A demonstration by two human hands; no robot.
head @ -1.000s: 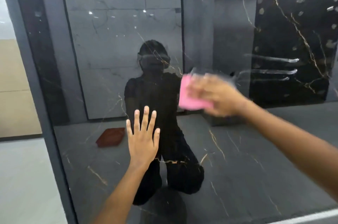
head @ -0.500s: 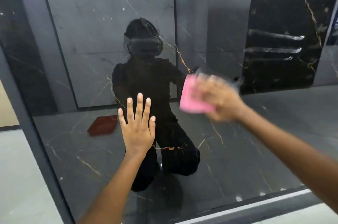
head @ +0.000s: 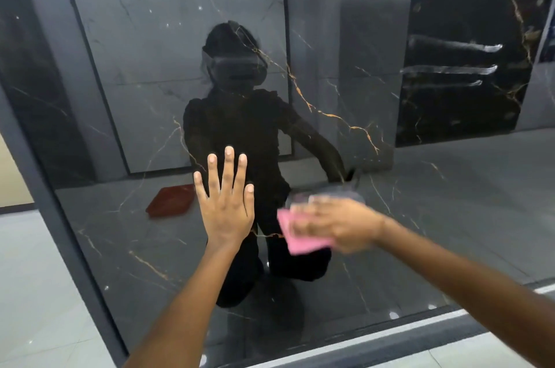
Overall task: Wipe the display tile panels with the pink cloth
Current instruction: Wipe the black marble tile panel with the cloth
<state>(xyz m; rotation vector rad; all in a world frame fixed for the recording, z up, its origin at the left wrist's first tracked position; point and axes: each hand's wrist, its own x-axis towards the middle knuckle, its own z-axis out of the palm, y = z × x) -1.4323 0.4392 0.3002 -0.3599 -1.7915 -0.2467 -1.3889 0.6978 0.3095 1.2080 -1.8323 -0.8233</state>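
Left hand (head: 225, 211) flat, fingers splayed on dark tile panel (head: 405, 217); right hand (head: 333, 228), blurred, pressing pink cloth (head: 295, 237) just beside it, finger curl unclear; best overlapping, evenly pressed strokes toward panel's lower edge.

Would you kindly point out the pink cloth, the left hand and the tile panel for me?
pink cloth (head: 295, 243): head view, on its exposed lower left part.
left hand (head: 227, 211): head view, on the back of the hand.
tile panel (head: 435, 217): head view, on bare glossy surface at right.

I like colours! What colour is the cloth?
Pink. The cloth shows in the head view, under the right hand.
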